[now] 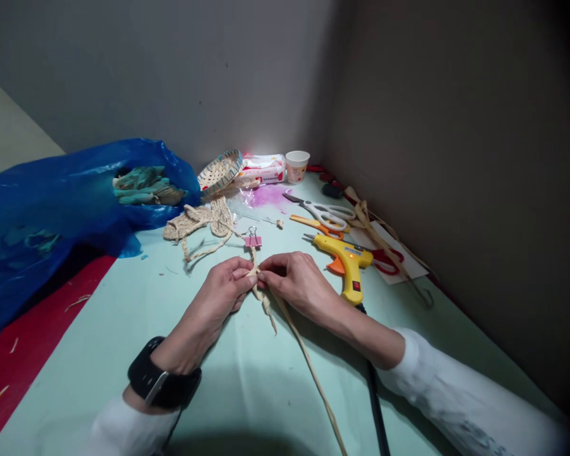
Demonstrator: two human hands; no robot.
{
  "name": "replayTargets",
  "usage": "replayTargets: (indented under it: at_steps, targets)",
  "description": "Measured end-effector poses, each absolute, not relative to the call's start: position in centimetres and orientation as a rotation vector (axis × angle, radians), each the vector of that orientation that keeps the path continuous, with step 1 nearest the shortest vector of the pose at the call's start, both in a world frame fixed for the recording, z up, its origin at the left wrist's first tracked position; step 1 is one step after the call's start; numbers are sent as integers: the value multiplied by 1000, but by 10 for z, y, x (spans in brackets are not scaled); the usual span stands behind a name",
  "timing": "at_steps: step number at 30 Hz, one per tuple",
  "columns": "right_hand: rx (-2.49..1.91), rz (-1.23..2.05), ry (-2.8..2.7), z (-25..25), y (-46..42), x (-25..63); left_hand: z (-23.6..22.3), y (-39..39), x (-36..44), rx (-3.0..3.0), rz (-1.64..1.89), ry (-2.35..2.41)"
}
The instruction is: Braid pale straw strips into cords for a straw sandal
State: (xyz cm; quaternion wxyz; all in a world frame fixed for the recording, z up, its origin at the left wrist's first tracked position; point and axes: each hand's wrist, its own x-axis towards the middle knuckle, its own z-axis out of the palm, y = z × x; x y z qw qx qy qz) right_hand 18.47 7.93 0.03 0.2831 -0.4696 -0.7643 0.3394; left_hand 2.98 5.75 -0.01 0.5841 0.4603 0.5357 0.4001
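Note:
Near the middle of the table, my left hand pinches a braid of pale straw-like strands between thumb and fingers. My right hand is closed beside it, fingertips pinching a strand at the same spot. One long strand runs from under my right hand toward the near edge; a shorter twisted end hangs below my fingers. Just beyond my hands, a pink binder clip grips the braid. From there the finished braid leads to a coiled bundle of plaited cord at the left.
At the right lie a yellow glue gun with a black cable, white-handled scissors, and red-handled scissors. Behind stand a woven basket, a tissue pack and a paper cup. A blue plastic bag fills the left.

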Motion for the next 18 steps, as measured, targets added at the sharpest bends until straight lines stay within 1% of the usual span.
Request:
replayTargets:
  at_steps: [5,12,18]
  targets:
    - [-1331,829,-2039,-2,80,183,3,57,34,1095,901,1332]
    - [-1282,866,-2028,-3,87,186,3,59,33,1080,873,1389]
    - [-1254,882,-2009,-1,87,188,2,59,35,1084,926,1485]
